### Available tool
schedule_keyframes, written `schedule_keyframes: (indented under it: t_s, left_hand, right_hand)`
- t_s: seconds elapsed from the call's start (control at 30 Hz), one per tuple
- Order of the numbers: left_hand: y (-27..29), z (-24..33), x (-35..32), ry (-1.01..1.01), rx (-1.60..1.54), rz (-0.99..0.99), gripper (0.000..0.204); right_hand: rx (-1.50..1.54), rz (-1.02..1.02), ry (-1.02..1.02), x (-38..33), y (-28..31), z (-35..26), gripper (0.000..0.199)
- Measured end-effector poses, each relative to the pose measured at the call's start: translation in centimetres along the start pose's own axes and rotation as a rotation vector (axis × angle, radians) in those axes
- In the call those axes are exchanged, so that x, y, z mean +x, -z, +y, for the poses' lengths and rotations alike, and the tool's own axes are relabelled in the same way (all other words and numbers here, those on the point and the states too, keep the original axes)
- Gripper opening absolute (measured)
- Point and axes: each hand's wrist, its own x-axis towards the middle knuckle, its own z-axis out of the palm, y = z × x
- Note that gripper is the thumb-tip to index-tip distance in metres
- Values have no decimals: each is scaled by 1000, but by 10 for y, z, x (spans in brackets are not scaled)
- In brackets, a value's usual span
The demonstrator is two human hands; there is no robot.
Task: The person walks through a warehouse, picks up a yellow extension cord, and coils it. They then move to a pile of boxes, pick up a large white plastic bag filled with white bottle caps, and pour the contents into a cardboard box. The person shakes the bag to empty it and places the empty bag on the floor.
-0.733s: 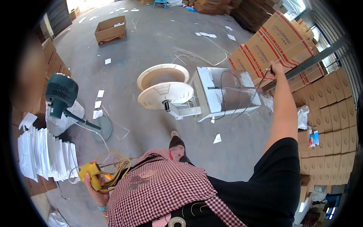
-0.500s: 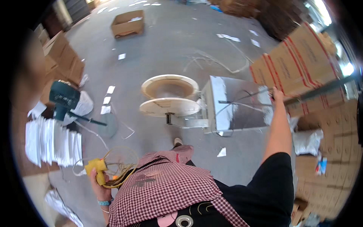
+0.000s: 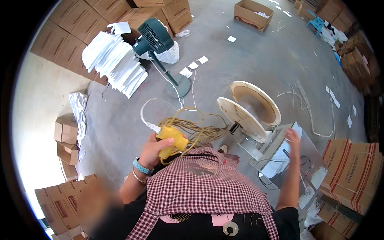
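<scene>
My left hand (image 3: 149, 151) is closed around a yellow extension-cord socket (image 3: 173, 140), thumb across its face. A white plug (image 3: 153, 127) with a white cord sits in the socket's upper left end. A loose bundle of yellow cord (image 3: 200, 130) hangs beyond it, in front of my checked apron (image 3: 208, 176). My right hand (image 3: 294, 137), slightly blurred, is raised over a grey metal box (image 3: 306, 142), its fingers apart and nothing visible in them. Black cable (image 3: 276, 161) loops over the box near my right forearm. A large spool (image 3: 243, 121) with pale flanges stands beside the box.
A green fan (image 3: 154, 38) stands at the far left next to a stack of white sheets (image 3: 116, 64). Cartons (image 3: 350, 172) with red stripes are piled at the right. An open carton (image 3: 250, 17) and paper scraps (image 3: 186, 72) lie on the floor farther off.
My view has swung left. My right hand has come away from the cable at the metal box's edge. The left hand still holds the socket, now more central in view.
</scene>
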Motion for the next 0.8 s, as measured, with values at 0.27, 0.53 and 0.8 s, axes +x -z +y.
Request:
schedule_keyframes:
  t_s: [0.27, 0.53, 0.8]
  left_hand:
    - [41, -39, -8, 118, 274, -179, 49]
    - [129, -15, -69, 124, 242, -153, 50]
    - [233, -14, -107, 70, 184, -182, 43]
  right_hand:
    - [-340, -774, 799, -178, -345, -212, 23]
    - [-263, -1046, 489, -265, -479, -200, 21]
    - [355, -364, 1144, -234, -516, -407, 32]
